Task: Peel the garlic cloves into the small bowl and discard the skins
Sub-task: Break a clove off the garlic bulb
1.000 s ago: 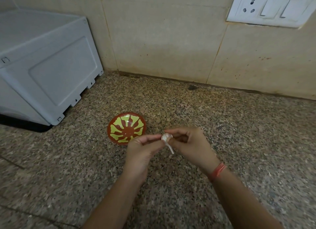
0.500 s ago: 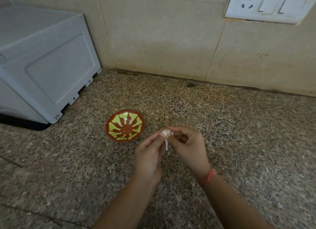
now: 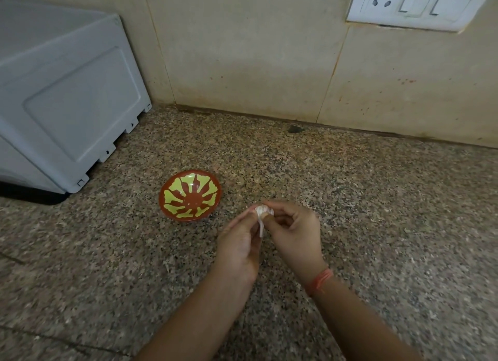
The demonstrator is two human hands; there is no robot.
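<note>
A small white garlic point(image 3: 262, 211) with a thin stalk or strip of skin hanging down is held between both hands above the granite counter. My left hand point(image 3: 241, 243) pinches it from the left with fingertips and thumb. My right hand point(image 3: 293, 235), with a red thread on its wrist, grips it from the right with curled fingers. The small red bowl point(image 3: 168, 208) with a yellow-green pattern sits on the counter just left of the hands and holds nothing.
A grey appliance point(image 3: 62, 99) stands at the left on the speckled counter point(image 3: 377, 199). A tiled wall rises behind, with a white switch and socket plate point(image 3: 415, 5) at the upper right. A small dark spot point(image 3: 295, 129) lies near the wall.
The hanging strip has swung from slanting right to hanging straight down between my hands. My left hand has turned more upright beside the garlic. The view has shifted slightly.
</note>
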